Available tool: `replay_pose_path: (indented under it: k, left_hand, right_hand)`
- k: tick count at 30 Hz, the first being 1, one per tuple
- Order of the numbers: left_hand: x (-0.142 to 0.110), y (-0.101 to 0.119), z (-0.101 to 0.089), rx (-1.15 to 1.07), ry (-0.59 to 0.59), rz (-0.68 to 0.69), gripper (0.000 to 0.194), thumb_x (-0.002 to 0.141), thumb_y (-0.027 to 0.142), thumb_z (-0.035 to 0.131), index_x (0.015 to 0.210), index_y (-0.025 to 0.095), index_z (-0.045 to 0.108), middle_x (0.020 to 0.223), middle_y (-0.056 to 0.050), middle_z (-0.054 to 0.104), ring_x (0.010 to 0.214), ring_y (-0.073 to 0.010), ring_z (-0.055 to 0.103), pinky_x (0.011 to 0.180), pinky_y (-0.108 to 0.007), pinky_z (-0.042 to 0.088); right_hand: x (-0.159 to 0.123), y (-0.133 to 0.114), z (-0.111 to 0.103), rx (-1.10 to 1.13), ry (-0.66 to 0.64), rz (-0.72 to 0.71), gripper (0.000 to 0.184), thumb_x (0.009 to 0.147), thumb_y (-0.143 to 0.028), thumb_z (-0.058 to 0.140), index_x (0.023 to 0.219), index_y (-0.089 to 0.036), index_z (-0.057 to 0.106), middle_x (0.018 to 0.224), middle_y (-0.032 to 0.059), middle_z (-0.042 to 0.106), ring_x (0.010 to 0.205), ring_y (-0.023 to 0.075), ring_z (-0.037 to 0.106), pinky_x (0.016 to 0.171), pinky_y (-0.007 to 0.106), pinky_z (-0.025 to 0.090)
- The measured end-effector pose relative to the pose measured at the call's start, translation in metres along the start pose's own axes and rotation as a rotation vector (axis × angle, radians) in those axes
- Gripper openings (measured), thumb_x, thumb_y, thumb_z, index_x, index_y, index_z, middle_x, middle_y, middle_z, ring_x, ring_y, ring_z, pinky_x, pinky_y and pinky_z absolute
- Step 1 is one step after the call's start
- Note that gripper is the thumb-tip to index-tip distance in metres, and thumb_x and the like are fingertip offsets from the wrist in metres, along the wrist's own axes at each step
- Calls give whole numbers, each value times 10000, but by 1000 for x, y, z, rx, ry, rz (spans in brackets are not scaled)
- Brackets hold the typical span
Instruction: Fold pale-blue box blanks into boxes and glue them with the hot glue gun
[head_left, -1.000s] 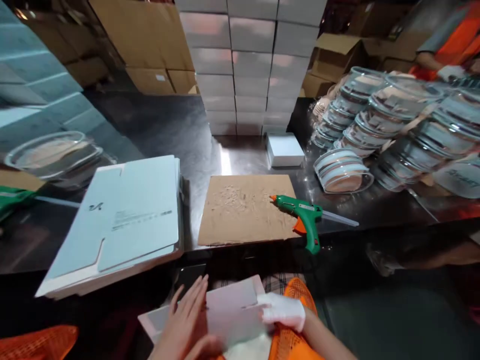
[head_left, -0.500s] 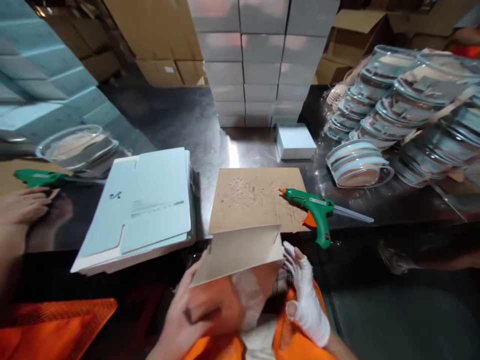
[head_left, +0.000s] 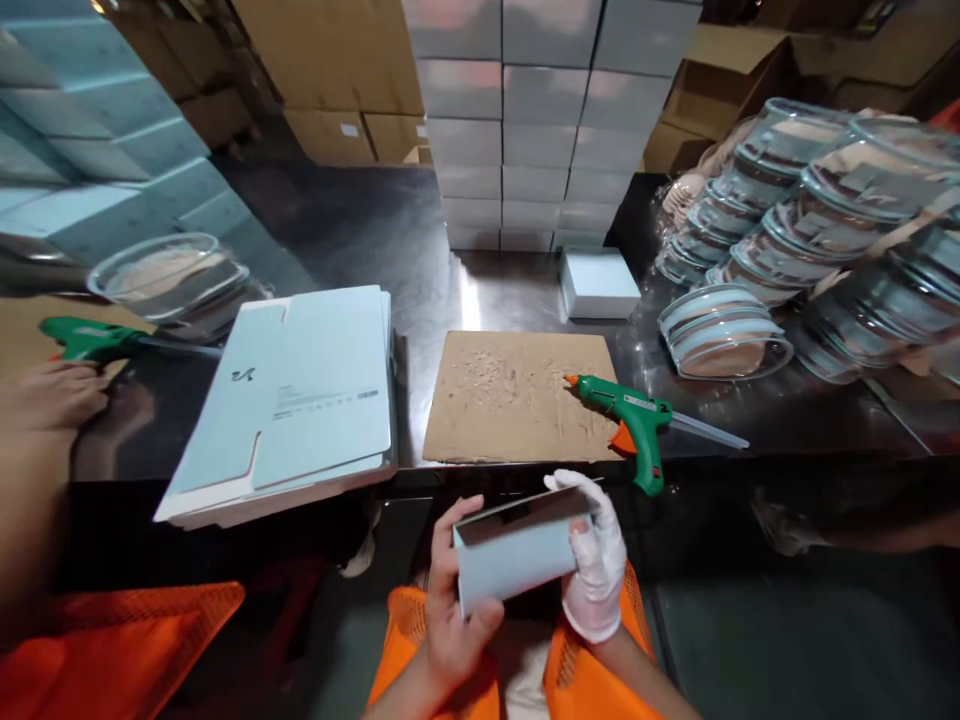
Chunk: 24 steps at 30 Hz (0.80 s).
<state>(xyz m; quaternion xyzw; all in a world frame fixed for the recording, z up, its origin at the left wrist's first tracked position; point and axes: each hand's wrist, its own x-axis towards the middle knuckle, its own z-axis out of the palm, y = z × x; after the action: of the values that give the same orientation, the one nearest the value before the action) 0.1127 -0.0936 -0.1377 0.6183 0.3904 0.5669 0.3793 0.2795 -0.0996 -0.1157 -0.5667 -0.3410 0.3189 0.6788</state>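
Between my two hands I hold a small light-blue cardboard box (head_left: 517,565) in front of my body, tilted, its dark upper side facing away. My bare left hand (head_left: 454,590) grips its left end, thumb on the near lower edge. At the right end my right hand (head_left: 592,555), in a white glove with bare fingertips, wraps round the box. Beyond it, a brown cardboard sheet (head_left: 517,400) with glue crumbs lies at the table edge. A green glue gun (head_left: 630,410) with an orange nozzle rests on that sheet's right side, a clear glue stick in its back.
Left of the sheet lies a pile of flat light-blue box blanks (head_left: 300,390). A finished box (head_left: 598,282) sits before a tall stack of boxes (head_left: 536,130). Clear round packs (head_left: 795,220) pile up at right. A co-worker's hand (head_left: 56,400) is near another glue gun (head_left: 94,340).
The box, earlier showing its pale inner side, has turned so its light-blue outside faces me. My gloved right hand, earlier open beside it, now holds its right end. My left hand moved right.
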Motion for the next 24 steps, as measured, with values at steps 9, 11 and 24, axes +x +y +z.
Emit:
replay_pose_path:
  k: [9, 11, 24]
  left_hand:
    - [24, -10, -48, 285, -181, 219, 245, 938, 375, 781, 1132, 248, 703, 1324, -134, 682, 1127, -252, 767, 853, -309, 640]
    - [25, -19, -58, 321, -95, 156, 219, 940, 376, 772, 1096, 230, 726, 1279, -132, 707, 1139, -263, 765, 883, -325, 639]
    - [38, -11, -17, 107, 31, 118, 241, 924, 371, 797, 1128, 262, 729, 1152, -62, 703, 1058, -218, 727, 874, -306, 602]
  right_hand:
    - [30, -19, -48, -350, 38, -50, 384, 980, -461, 630, 1287, -230, 634, 1273, 134, 721, 1099, 267, 737, 975, 437, 577]
    - [58, -30, -76, -691, 189, -140, 450, 948, -556, 595, 1202, -195, 685, 1238, 156, 723, 1068, 297, 720, 985, 475, 552]
    - [135, -65, -93, -356, -5, 499, 438, 553, -506, 829, 796, -180, 665, 698, 54, 720, 602, 194, 626, 550, 290, 479]
